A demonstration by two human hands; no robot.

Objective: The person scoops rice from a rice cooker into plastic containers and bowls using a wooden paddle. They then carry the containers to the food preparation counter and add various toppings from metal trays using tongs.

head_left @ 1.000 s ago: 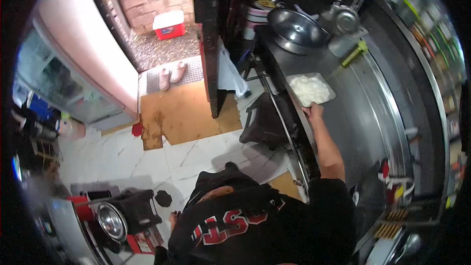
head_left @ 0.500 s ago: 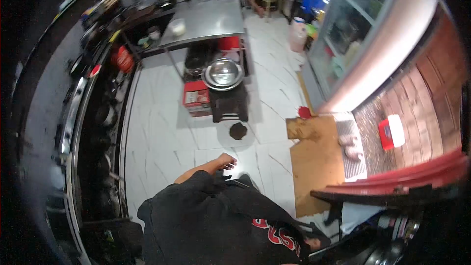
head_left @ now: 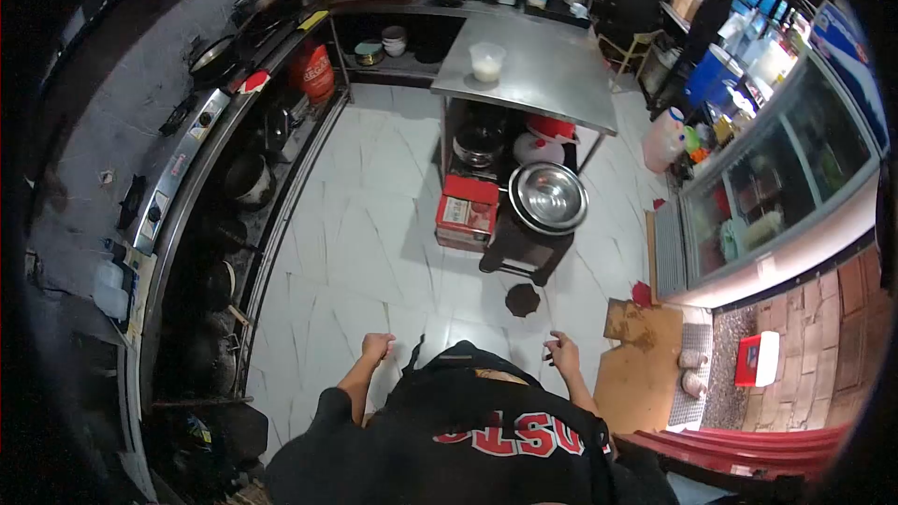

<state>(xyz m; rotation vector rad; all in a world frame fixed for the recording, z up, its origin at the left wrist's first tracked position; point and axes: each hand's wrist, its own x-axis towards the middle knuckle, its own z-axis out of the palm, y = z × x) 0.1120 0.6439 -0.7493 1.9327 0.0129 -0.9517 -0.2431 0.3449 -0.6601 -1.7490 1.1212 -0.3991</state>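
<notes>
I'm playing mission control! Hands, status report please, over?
Left hand, right hand: nothing visibly held. Round shiny metal bowls on squat dark stool, ahead, untouched. Maybe in the way: small dark-brown roundish object on white veined floor.

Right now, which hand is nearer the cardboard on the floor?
The right hand, on the same side of the body as the cardboard. The left hand is on the opposite side, toward the stove.

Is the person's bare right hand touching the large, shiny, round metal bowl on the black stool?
Apart. The head view plainly shows white, dark-veined floor between the right hand and the bowl.
</notes>
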